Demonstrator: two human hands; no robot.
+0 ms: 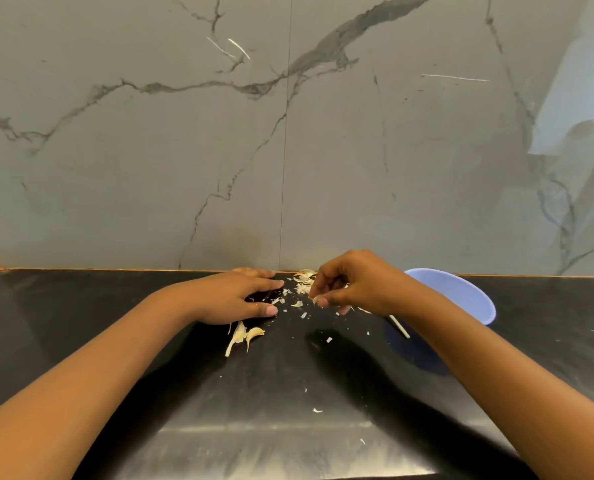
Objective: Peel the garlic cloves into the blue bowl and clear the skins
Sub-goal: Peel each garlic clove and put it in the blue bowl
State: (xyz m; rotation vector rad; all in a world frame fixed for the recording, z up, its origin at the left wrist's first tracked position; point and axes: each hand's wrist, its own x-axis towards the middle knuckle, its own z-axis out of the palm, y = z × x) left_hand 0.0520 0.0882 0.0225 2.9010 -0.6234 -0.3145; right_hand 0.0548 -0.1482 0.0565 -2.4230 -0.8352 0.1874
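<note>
Lying between left hand (233,296) and right hand (351,285) are garlic skins (302,284).

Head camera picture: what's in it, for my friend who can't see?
Two hands work over garlic skins on a black counter: the left hand rests flat, the right hand pinches at the skins. A blue bowl sits to the right.

We see left hand (229,299) flat on glossy black counter (81,306), right hand (352,285) pinching pale papery garlic skins (304,281) (round light-blue bowl (461,294) beside).
</note>
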